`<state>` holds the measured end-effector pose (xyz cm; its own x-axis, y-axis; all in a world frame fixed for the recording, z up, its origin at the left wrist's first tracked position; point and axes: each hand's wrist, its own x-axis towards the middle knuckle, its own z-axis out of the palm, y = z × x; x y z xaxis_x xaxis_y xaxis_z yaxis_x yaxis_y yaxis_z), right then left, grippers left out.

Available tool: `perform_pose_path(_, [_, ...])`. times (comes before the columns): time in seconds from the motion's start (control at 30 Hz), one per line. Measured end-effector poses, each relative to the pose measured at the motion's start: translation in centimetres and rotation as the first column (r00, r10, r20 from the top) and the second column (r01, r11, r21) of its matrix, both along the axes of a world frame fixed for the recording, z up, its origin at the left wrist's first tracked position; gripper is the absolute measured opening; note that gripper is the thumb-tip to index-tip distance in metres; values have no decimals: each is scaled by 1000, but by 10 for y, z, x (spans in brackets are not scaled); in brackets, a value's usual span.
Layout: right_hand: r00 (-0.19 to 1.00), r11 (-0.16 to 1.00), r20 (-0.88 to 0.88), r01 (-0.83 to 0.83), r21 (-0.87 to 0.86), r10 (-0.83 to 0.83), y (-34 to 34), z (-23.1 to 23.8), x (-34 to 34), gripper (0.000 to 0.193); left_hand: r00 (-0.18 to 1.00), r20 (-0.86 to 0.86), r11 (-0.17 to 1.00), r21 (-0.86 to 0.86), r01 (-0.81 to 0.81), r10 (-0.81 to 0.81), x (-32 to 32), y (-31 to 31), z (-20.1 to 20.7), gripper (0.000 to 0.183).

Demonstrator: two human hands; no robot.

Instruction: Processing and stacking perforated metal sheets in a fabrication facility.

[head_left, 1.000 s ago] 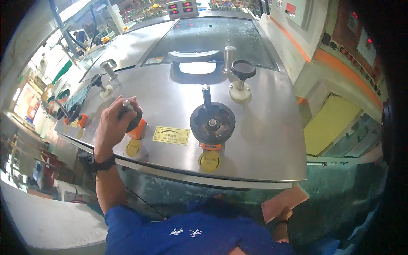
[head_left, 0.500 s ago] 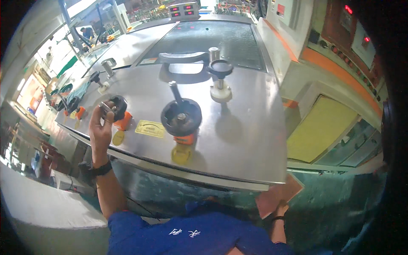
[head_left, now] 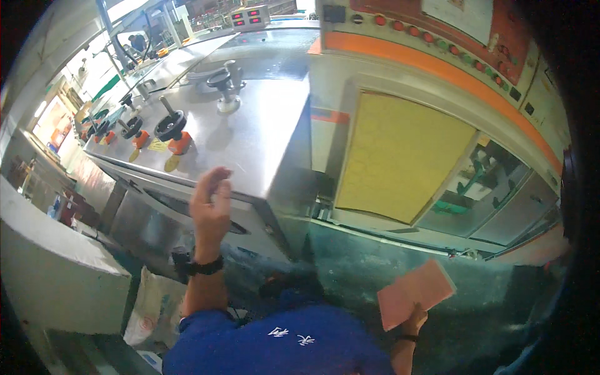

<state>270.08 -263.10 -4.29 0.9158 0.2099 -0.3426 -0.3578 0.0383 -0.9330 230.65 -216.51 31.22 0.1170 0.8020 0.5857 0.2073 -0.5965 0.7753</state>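
Observation:
My left hand (head_left: 211, 203), with a dark band on its wrist, is raised in front of the steel machine's near edge. Its fingers are loosely bent and hold nothing. Black handwheels (head_left: 171, 127) on orange bases stand on the steel top beyond it, out of its grasp. Low on the right, my right hand (head_left: 415, 321) grips a thin, flat pinkish-red rectangular board (head_left: 415, 290) by its near edge. The board is tilted over the green floor, and part of the fingers is hidden behind it.
The steel-topped machine (head_left: 262, 131) fills the left middle, with a display box (head_left: 250, 19) at its far end. A cabinet with a yellow panel (head_left: 400, 156) and a row of buttons stands right. A pale pipe (head_left: 381, 236) runs along its foot. A whitish sack (head_left: 150, 306) lies lower left.
My left hand has let go of a handwheel and drawn back toward me. My view has turned right, bringing more of the cabinet in. My right hand still holds the board, now raised slightly.

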Motion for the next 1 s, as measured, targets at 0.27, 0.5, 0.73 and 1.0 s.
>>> perform_pose_path(0.27, [999, 976, -1, 48, 213, -49, -114, 23, 122, 53, 941, -65, 942, -53, 330, -333, 203, -122, -21, 19])
perform_pose_path(0.5, [959, 959, 30, 278, 52, -280, -217, 103, 250, 39, 758, -107, 757, -232, 611, -644, 452, -235, -80, 16])
perform_pose_path(0.73, [791, 792, 120, 608, -51, -600, -396, 146, 377, 24, 382, -103, 386, -442, 809, -918, 749, -419, -112, 15])
perform_pose_path(1.0, [391, 380, -3, 897, 225, -920, -624, 149, 474, 34, -120, -156, -41, -436, 899, -981, 1039, -694, -139, 16])
